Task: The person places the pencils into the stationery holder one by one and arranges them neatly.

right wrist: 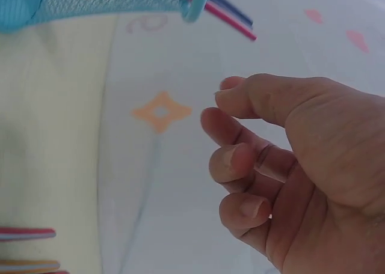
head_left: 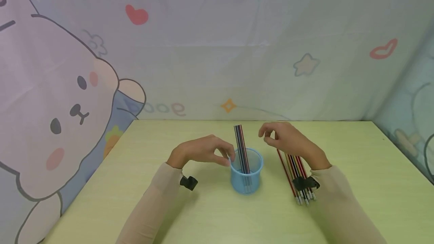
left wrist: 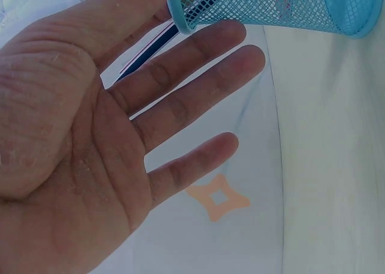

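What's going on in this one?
A person's left hand touches the rim of a blue mesh cup, in which a few pencils lean. The right hand is raised right of the cup, fingers loosely curled, holding nothing. More pencils lie on the table, partly hidden by the right wrist.

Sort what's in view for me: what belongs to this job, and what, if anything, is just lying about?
Part of the job:
blue mesh cup
pencils in the cup
pencils on the table
left hand, at the cup's rim
right hand, holding nothing

Only surroundings, no stray items seen:
table
printed backdrop
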A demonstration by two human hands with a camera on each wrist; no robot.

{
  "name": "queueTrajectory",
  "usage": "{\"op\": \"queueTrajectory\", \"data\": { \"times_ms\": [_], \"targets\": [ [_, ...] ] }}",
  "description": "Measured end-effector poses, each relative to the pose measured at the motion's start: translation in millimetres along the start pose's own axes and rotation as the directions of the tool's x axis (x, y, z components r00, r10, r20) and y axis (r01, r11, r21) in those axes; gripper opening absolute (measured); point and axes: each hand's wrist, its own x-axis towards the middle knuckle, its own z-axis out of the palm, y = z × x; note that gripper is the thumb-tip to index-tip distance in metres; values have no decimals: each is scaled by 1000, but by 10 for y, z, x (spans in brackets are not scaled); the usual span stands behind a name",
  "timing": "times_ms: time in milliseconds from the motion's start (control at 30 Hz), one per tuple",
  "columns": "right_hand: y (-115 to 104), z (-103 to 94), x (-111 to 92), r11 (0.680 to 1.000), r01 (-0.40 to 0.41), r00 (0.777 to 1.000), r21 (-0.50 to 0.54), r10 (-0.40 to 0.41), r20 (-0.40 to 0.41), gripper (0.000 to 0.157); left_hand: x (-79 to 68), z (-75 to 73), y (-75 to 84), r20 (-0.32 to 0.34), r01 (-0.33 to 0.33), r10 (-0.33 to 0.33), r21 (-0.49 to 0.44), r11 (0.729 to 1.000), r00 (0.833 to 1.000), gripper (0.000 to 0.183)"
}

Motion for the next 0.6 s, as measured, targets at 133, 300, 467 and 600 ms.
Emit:
{"op": "queueTrajectory", "data": {
  "times_ms": [133, 300, 467, 600],
  "targets": [
    [123, -18, -12, 999, -28, 1000, -19, 28, 9, 19, 5, 2, -4, 0, 6, -6, 9, 1000, 1000, 7],
    [246, -23, -45, 999, -43, 998, -30, 45, 39, 18, 1, 3, 8, -4, 1, -1, 8, 1000, 1000, 7],
    [383, -33, -96, 996, -87, 985, -35, 92, 143, 17, 1, 3, 12, -6, 4, -4, 1, 1000, 1000, 7],
    [488, -24, -130, 992, -126, 964, -30, 130, 232, 15, 8, 6, 5, -4, 8, -8, 3, 1000, 1000, 8]
  ]
}}
